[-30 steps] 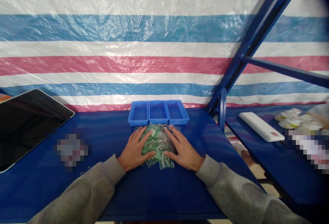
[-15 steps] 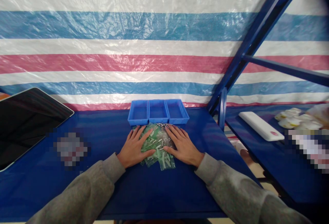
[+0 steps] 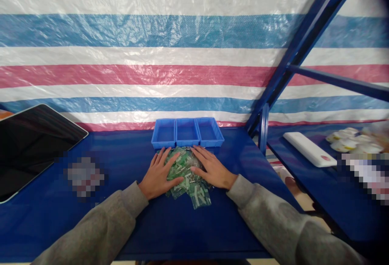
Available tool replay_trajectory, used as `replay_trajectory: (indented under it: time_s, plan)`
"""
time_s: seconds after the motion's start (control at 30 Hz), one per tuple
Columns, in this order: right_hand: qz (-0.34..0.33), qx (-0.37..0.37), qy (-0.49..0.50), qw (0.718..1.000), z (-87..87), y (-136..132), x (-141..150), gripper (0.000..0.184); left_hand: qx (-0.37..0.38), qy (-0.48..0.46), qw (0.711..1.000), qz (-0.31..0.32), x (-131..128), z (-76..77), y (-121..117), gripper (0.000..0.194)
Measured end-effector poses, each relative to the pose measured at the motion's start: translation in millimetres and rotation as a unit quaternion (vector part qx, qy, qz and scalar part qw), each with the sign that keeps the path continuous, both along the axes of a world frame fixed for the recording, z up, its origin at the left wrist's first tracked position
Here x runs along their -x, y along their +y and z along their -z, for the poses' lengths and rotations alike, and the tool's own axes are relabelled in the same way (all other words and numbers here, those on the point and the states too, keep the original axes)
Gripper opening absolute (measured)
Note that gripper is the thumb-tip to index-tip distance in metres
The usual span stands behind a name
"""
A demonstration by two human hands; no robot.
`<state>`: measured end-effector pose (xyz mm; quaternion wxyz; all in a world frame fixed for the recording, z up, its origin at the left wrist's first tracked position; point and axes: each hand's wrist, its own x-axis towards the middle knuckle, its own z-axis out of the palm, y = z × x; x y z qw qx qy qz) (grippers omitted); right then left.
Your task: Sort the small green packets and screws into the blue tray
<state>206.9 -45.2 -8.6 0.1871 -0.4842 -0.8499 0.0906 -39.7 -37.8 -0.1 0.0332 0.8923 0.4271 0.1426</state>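
At the far left of my blue table [image 3: 170, 232] lies a dark-screened, pale-edged panel [image 3: 36, 147], set at a slant, and nearer the middle is a patch blurred into squares [image 3: 85, 176] that I cannot make out. My left hand [image 3: 158, 176] is spread palm down over the left side of a heap of small clear and green packets [image 3: 182, 167], its fingers apart and pointing away from me, the thumb reaching in across them. The heap lies on the table between my hands, with silvery and whitish slim pieces showing in it; one packet [image 3: 200, 195] juts out toward me. Just beyond the heap stand three blue trays [image 3: 187, 132], side by side in a row before the striped sheet [image 3: 152, 74]. My right hand [image 3: 214, 169] lies over the heap's right side, fingers extended, thumb pointing in. To the right rises a slanting blue frame [image 3: 282, 70], and past it, on another blue table [image 3: 306, 172], are a long white case [image 3: 310, 149], some white rounded things [image 3: 352, 140] and another blurred patch [image 3: 367, 176].
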Motion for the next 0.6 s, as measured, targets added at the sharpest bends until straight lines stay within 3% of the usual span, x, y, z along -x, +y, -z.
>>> replay_trajectory:
  time_s: [0.23, 0.43, 0.6]
  plan:
    - [-0.033, 0.007, -0.017, 0.999, -6.3, -8, -7, 0.067, 0.016, 0.012, 1.0, 0.01, 0, -7.6, 0, 0.075]
    - [-0.077, 0.001, -0.06, 0.995, -2.1, -24, -14, 0.09, 0.006, 0.041, 0.996, 0.084, -1, -14.2, 0, 0.075]
    - [-0.054, -0.01, -0.06, 0.997, 6.0, -22, -13, 0.078, 0.022, 0.054, 0.995, 0.078, 2, -8.6, 4, 0.075]
